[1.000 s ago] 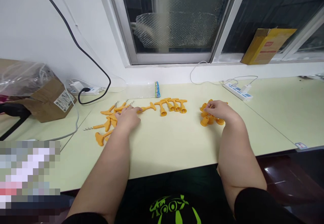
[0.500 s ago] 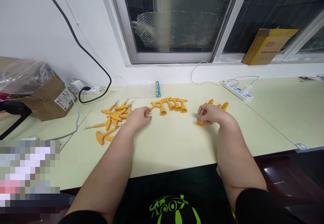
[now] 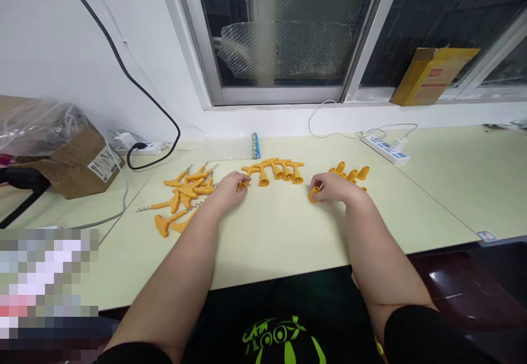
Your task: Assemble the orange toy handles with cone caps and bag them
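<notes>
My left hand (image 3: 228,191) is closed on the flared end of a yellow T-handled corkscrew (image 3: 249,171) at the left end of a row. Several others in that row, such as a corkscrew (image 3: 264,177), have bell-shaped sleeves over their screws. Pinched in my right hand (image 3: 333,186) is a yellow bell-shaped sleeve (image 3: 313,194), held low at the table. More loose yellow sleeves (image 3: 363,173) stand or lie behind that hand, partly hidden by it. Left of my left hand lies a pile of yellow corkscrews (image 3: 188,189) with bare metal spirals.
A clear plastic bag (image 3: 230,147) with a coloured header lies at the back of the table (image 3: 280,232). Power strips (image 3: 385,149) and cables rest near the wall. At the left stands an open cardboard box (image 3: 82,161); a yellow carton (image 3: 434,77) leans on the window sill.
My right hand has moved left, away from the loose sleeves, carrying one sleeve. My left hand has shifted slightly, and the flared end of the corkscrew now shows at its fingertips.
</notes>
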`<state>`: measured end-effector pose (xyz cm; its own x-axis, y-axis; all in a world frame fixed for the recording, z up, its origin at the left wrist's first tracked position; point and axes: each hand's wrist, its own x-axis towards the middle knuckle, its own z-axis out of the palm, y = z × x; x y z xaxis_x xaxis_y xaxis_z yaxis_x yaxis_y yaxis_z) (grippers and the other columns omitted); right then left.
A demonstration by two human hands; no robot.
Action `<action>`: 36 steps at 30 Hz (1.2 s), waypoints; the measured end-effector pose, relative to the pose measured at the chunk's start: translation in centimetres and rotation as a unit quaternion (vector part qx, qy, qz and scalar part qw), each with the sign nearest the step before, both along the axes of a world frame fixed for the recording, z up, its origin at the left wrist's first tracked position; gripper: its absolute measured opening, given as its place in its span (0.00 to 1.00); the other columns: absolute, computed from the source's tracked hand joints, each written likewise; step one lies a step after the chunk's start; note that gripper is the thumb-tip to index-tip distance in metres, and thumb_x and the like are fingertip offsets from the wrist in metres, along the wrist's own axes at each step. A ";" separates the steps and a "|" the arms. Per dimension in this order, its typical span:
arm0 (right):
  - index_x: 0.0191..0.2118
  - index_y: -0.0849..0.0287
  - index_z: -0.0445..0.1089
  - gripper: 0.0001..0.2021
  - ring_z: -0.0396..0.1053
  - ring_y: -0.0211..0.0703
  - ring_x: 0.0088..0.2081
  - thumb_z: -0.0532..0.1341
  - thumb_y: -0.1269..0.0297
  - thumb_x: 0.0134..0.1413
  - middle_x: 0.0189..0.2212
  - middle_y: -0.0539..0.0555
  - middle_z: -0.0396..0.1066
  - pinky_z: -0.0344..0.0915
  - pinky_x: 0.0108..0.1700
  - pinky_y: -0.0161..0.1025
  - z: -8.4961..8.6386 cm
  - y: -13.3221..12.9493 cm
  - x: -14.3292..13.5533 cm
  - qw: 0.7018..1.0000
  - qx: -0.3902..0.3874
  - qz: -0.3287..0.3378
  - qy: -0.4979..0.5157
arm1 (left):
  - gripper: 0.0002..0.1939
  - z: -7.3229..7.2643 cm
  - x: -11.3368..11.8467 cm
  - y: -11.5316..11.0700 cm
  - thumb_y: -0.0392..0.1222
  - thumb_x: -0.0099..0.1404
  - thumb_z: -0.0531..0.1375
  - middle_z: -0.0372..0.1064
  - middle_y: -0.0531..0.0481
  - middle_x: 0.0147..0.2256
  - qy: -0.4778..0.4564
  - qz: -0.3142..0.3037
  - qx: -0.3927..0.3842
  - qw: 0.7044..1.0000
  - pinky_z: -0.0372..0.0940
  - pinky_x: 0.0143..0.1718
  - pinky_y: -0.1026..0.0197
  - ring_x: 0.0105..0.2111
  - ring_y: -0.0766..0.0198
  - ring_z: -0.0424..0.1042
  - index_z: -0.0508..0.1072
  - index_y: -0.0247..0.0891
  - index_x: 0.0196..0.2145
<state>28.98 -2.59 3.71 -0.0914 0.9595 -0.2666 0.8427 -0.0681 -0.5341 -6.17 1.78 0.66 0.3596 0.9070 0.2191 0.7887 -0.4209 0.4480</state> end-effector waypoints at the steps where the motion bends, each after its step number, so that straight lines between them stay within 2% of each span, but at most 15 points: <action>1: 0.35 0.54 0.72 0.12 0.72 0.47 0.33 0.66 0.72 0.39 0.34 0.52 0.76 0.63 0.32 0.39 0.1 -0.1 -0.2 1.000 -0.001 0.001 -0.002 | 0.16 -0.1 0.2 0.0 0.36 0.63 0.58 0.73 0.44 0.46 -0.008 -0.003 0.001 1.000 0.68 0.47 0.55 0.39 0.57 0.74 0.77 0.39 0.48; 4: 0.35 0.54 0.72 0.13 0.72 0.46 0.34 0.66 0.72 0.39 0.34 0.51 0.75 0.61 0.32 0.38 0.2 -0.2 -0.7 1.000 -0.002 0.006 -0.002 | 0.18 -0.1 0.8 -0.2 0.35 0.64 0.56 0.73 0.45 0.47 -0.029 -0.013 0.009 0.999 0.69 0.45 0.56 0.37 0.59 0.73 0.76 0.39 0.50; 7: 0.35 0.54 0.72 0.12 0.71 0.47 0.33 0.67 0.71 0.39 0.33 0.52 0.75 0.61 0.31 0.38 0.0 -0.1 -0.8 1.000 0.002 0.012 0.008 | 0.19 0.7 0.2 -0.4 0.37 0.65 0.56 0.73 0.45 0.50 -0.029 0.010 0.021 0.999 0.69 0.46 0.55 0.41 0.57 0.74 0.76 0.41 0.52; 11: 0.35 0.53 0.72 0.13 0.71 0.47 0.32 0.68 0.71 0.38 0.33 0.52 0.75 0.61 0.31 0.39 -0.7 0.3 -0.6 0.999 0.021 0.016 0.029 | 0.26 2.9 -2.7 -0.5 0.39 0.57 0.62 0.73 0.42 0.51 0.044 0.164 0.057 0.984 0.64 0.56 0.44 0.54 0.43 0.69 0.74 0.44 0.55; 14: 0.36 0.53 0.73 0.13 0.70 0.46 0.31 0.67 0.70 0.39 0.32 0.51 0.75 0.62 0.31 0.39 -1.2 0.6 -0.4 0.997 0.036 0.039 0.055 | 0.32 3.6 -4.9 -0.3 0.40 0.50 0.67 0.71 0.39 0.55 0.114 0.236 -0.043 0.964 0.62 0.55 0.34 0.60 0.33 0.63 0.75 0.46 0.55; 17: 0.38 0.52 0.75 0.13 0.69 0.44 0.31 0.66 0.69 0.42 0.30 0.50 0.73 0.62 0.31 0.38 -1.5 0.9 -0.5 0.993 0.062 0.055 0.081 | 0.31 3.2 -5.9 0.3 0.37 0.45 0.68 0.72 0.39 0.55 0.124 0.249 -0.134 0.951 0.62 0.53 0.33 0.57 0.31 0.67 0.77 0.48 0.51; 21: 0.40 0.52 0.75 0.14 0.67 0.40 0.30 0.65 0.66 0.44 0.30 0.48 0.72 0.62 0.32 0.37 -1.6 1.2 -0.9 0.984 0.112 0.062 0.128 | 0.24 2.0 -5.9 1.1 0.34 0.47 0.67 0.74 0.38 0.54 0.108 0.274 -0.127 0.947 0.59 0.53 0.28 0.54 0.30 0.70 0.80 0.47 0.43; 25: 0.41 0.55 0.74 0.13 0.65 0.39 0.30 0.65 0.62 0.46 0.30 0.48 0.70 0.63 0.35 0.37 -1.7 1.4 -1.5 0.967 0.168 0.064 0.182 | 0.13 1.6 -6.0 1.6 0.37 0.49 0.68 0.76 0.35 0.47 0.082 0.280 -0.114 0.950 0.57 0.52 0.23 0.51 0.27 0.71 0.81 0.45 0.35; 27: 0.41 0.55 0.74 0.13 0.66 0.40 0.32 0.64 0.63 0.47 0.35 0.50 0.72 0.65 0.38 0.38 -1.9 1.6 -1.8 0.955 0.214 0.055 0.200 | 0.11 1.6 -6.1 1.7 0.41 0.51 0.68 0.75 0.34 0.47 0.038 0.261 -0.060 0.963 0.60 0.52 0.27 0.49 0.30 0.72 0.80 0.42 0.35; 29: 0.41 0.55 0.73 0.12 0.67 0.41 0.36 0.63 0.64 0.47 0.41 0.52 0.73 0.65 0.40 0.39 -2.2 1.8 -2.0 0.942 0.253 0.044 0.215 | 0.12 1.7 -5.8 1.6 0.44 0.55 0.66 0.73 0.35 0.49 -0.031 0.224 0.018 0.974 0.65 0.52 0.35 0.48 0.37 0.73 0.78 0.41 0.37; 31: 0.41 0.55 0.70 0.13 0.67 0.40 0.35 0.63 0.65 0.47 0.42 0.52 0.71 0.65 0.38 0.38 -2.5 2.0 -2.2 0.934 0.267 0.029 0.236 | 0.11 2.0 -5.2 1.5 0.46 0.59 0.62 0.72 0.37 0.48 -0.123 0.186 0.080 0.971 0.67 0.51 0.43 0.47 0.44 0.73 0.76 0.40 0.38; 33: 0.44 0.54 0.68 0.15 0.65 0.37 0.32 0.64 0.64 0.47 0.42 0.50 0.69 0.64 0.35 0.36 -2.7 2.2 -2.4 0.928 0.264 0.011 0.261 | 0.10 2.2 -4.1 1.3 0.47 0.63 0.58 0.73 0.40 0.44 -0.257 0.163 0.088 0.948 0.70 0.46 0.49 0.42 0.51 0.74 0.74 0.40 0.37; 36: 0.47 0.53 0.64 0.20 0.63 0.35 0.29 0.67 0.59 0.48 0.41 0.49 0.67 0.62 0.32 0.35 -2.9 2.2 -2.9 0.920 0.271 0.005 0.285 | 0.11 2.5 -2.1 1.1 0.49 0.65 0.54 0.73 0.44 0.40 -0.480 0.122 0.010 0.869 0.70 0.34 0.57 0.31 0.61 0.73 0.69 0.39 0.36</action>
<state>26.11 -0.42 0.82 -0.0773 0.9359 0.3437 0.4152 0.3437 -0.8423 -8.26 2.89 3.12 -0.2008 0.9229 0.3284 0.1229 -0.3089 0.9431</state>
